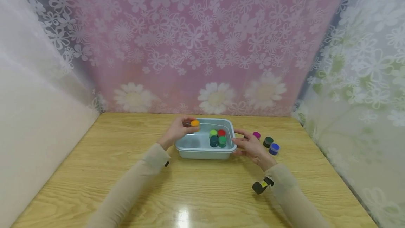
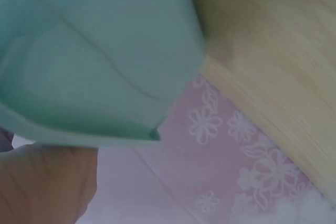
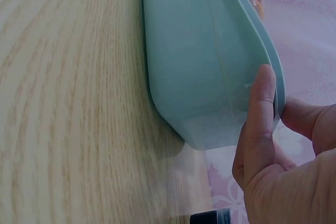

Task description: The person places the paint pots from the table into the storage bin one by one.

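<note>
orange-lidded jar (image 1: 194,123) pinched in left hand (image 1: 179,129) over tub (image 1: 190,145), body hidden; right hand (image 1: 251,147) relaxed, thumb on rim.

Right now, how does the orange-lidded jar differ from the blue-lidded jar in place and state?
The orange-lidded jar is pinched in the left hand above the tub's far left corner; the blue-lidded jar stands on the table right of the tub, untouched. The orange one is alone; the blue one sits beside the dark green jar. Both are small round jars outside the tub's cluster.
</note>
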`<state>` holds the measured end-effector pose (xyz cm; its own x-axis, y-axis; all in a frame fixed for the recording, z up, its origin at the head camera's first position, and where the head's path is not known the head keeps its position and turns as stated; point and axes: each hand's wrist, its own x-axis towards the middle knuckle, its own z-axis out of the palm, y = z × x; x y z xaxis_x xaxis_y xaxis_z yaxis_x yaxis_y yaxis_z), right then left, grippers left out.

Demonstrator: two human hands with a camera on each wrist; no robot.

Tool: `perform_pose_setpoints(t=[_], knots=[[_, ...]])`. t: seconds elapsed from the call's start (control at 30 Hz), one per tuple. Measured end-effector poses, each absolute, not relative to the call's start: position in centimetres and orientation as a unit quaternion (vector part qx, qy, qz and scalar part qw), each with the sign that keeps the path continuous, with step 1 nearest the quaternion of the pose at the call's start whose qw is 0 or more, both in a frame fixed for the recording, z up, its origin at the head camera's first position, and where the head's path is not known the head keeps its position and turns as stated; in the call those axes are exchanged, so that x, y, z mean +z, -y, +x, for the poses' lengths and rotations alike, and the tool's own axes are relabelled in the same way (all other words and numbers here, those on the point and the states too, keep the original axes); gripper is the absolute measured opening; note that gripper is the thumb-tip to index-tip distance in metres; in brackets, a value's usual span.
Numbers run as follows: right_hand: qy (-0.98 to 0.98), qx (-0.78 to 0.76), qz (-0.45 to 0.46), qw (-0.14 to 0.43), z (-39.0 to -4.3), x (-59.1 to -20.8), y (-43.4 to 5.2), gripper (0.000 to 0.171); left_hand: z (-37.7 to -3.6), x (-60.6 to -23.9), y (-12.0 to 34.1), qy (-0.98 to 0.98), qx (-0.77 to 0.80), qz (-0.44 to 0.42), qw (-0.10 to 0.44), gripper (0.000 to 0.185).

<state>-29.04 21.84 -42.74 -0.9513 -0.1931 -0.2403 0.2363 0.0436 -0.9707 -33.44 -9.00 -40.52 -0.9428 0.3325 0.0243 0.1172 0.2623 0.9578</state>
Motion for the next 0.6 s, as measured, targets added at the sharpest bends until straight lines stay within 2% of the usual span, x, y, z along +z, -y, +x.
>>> perform_pose_setpoints(t=[0.27, 0.47, 0.6], knots=[[-0.702, -0.695, 0.010, 0.155, -29.0, -43.0, -21.8, 0.065, -33.4, -41.1, 6.7, -0.782, 0.602, 0.123, 0.106, 0.036], [-0.702, -0.694, 0.005, 0.159, -28.9, -43.0, -21.7, 0.065, -33.9, -41.6, 5.7, -0.777, 0.610, 0.095, 0.124, 0.039], [-0.705, -0.692, 0.008, 0.156, -29.0, -42.8, -21.9, 0.066, -34.3, -41.8, 5.3, -0.797, 0.584, 0.098, 0.117, 0.040]])
